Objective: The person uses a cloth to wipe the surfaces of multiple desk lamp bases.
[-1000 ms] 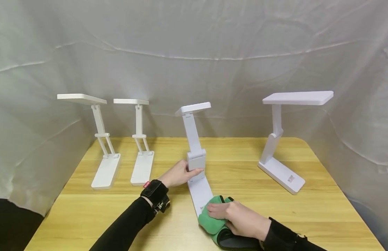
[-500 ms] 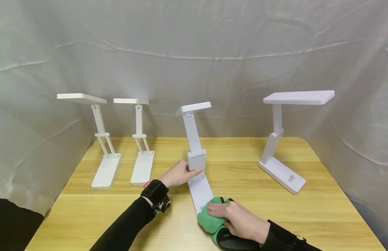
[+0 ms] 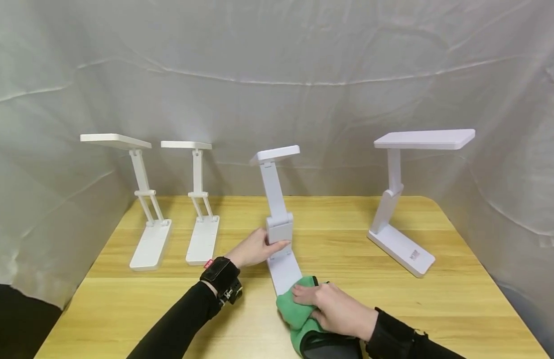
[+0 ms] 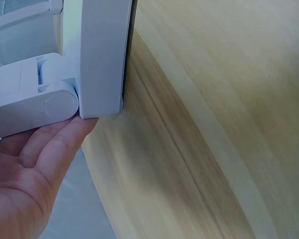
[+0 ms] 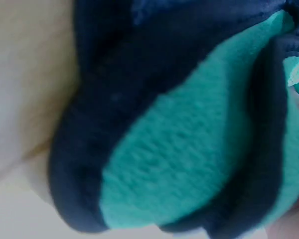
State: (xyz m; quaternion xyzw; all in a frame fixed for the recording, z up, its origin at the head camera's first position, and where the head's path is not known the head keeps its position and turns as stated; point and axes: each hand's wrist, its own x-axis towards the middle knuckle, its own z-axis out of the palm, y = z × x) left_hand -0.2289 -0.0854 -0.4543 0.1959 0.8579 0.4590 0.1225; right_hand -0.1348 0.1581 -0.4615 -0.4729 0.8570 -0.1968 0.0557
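A white folding desk lamp (image 3: 274, 194) stands unfolded in the middle of the table. My left hand (image 3: 254, 248) grips its lower arm, thumb across the front and fingers behind. In the left wrist view, the fingers lie under the lamp's hinge (image 4: 60, 104), beside the end of the base (image 4: 102, 64). My right hand (image 3: 335, 306) holds a green cloth with black edging (image 3: 292, 309) and presses it onto the front end of the lamp base (image 3: 283, 271), covering that end. Bunched folds of the cloth (image 5: 179, 159) fill much of the right wrist view.
Two more white folding lamps, one at far left (image 3: 151, 244) and one beside it (image 3: 203, 242), stand unfolded. Another lamp (image 3: 400, 249) stands at the right with its head extended. The wooden table (image 3: 447, 309) is backed by a pale cloth curtain (image 3: 304, 114).
My right hand has slid the green cloth slightly left and up along the base, covering the printed mark there. The left hand keeps its hold on the lamp.
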